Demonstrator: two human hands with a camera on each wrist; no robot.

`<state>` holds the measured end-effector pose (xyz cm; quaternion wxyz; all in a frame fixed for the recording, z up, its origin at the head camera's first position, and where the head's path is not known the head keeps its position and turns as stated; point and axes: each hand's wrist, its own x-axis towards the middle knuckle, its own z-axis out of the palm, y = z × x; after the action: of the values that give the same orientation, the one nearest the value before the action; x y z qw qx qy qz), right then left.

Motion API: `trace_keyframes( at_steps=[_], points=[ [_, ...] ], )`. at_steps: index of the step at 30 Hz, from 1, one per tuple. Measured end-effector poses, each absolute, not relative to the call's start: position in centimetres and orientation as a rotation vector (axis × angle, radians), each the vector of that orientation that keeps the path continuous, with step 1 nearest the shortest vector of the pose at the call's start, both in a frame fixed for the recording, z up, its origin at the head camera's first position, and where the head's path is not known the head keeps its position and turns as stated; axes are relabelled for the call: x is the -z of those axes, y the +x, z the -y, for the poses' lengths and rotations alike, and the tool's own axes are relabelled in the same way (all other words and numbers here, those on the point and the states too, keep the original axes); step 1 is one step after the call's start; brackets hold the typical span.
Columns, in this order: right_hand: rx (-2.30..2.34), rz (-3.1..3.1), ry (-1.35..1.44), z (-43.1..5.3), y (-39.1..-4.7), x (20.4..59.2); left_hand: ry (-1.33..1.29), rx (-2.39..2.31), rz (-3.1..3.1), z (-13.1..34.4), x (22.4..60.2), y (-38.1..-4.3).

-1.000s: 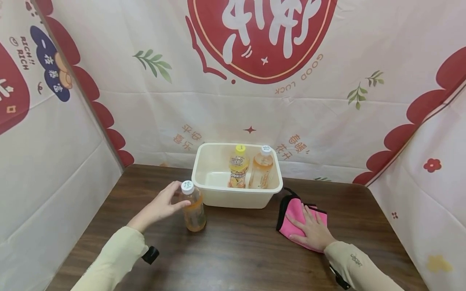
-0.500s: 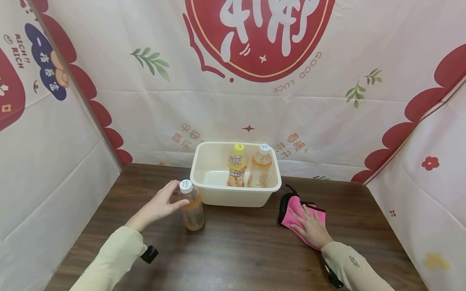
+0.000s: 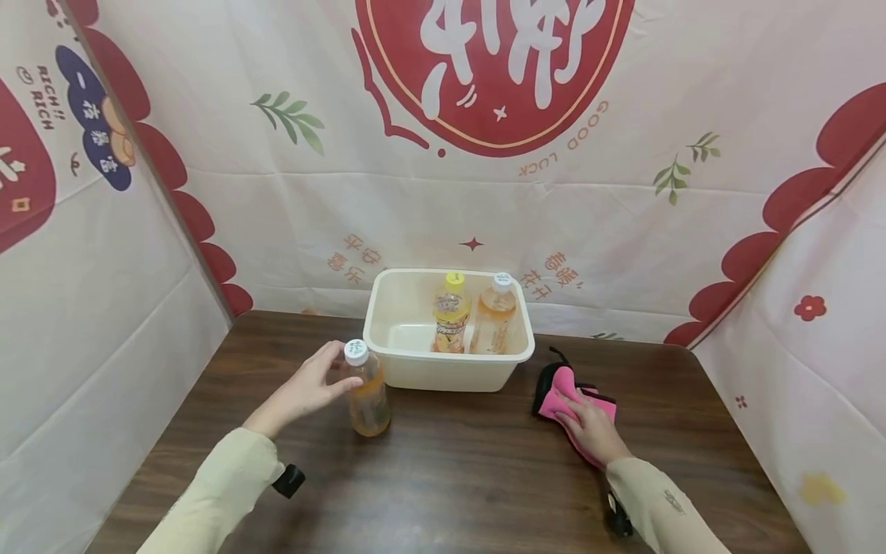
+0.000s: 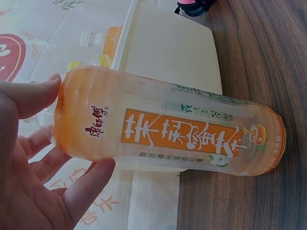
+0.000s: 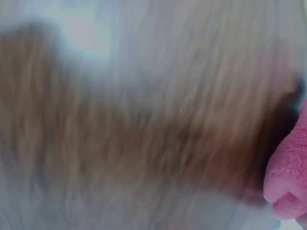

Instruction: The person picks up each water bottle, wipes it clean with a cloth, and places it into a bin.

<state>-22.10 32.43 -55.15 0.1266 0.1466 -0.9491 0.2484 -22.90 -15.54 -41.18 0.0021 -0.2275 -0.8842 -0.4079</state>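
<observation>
A white-capped amber plastic bottle [image 3: 369, 404] stood on the brown table [image 3: 443, 477], the left hand [image 3: 309, 391] curled round it; the right hand [image 3: 594, 431] clutched pink, black-edged cloth [image 3: 564, 382]. A cream plastic tub [image 3: 446, 375] held two capped bottles [image 3: 451, 319], bases hidden.

Clear bottle [image 3: 371, 402], white-capped, orange label panel marked 500ml; upright, gripped near shoulder, just before left front corner of cream bin [image 3: 443, 375]. Pink cloth [image 3: 563, 382], black-edged, pinched into ridge, right of bin.
</observation>
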Motion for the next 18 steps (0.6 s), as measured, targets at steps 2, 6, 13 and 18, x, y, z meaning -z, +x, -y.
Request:
trace_keyframes(
  at_steps=[2,6,13,18],
  points=[
    [-0.752,2.733,0.405,-32.1,-21.8,54.8,-0.721,1.284,2.782,15.6,41.2,-22.9],
    [-0.836,2.68,0.378,-30.7,-20.9,53.4,-0.712,1.29,2.79,15.7,41.1,-22.9],
    [-0.864,2.481,0.448,-27.5,-18.3,50.6,-0.705,1.301,2.803,15.6,41.0,-23.0],
    [-0.907,2.271,0.521,-25.0,-16.6,48.0,-0.687,1.312,2.822,15.5,41.0,-23.1]
  ],
)
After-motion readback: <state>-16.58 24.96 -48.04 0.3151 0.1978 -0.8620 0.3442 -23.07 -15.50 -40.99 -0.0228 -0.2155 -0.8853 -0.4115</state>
